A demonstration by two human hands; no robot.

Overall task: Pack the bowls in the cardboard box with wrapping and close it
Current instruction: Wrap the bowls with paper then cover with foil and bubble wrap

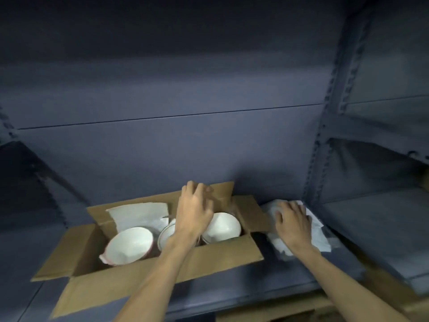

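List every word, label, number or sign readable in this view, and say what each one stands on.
None: no readable text anywhere.
Cardboard box: its flaps and walls show plain brown, no print.
Bowls: white with a coloured rim line, no lettering.
Wrapping paper under the right hand: blank white.
Shelving: bare.

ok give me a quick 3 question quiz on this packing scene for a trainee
1. True or false: the box flaps are closed.
2. How many bowls show in the box? A) one B) three C) five
3. What lies under the right hand?

Key:
1. False: the flaps stand open, and the left hand reaches over the bowls to the far flap.
2. B: left bowl, middle bowl, right bowl.
3. White wrapping paper on the shelf, right of the box.
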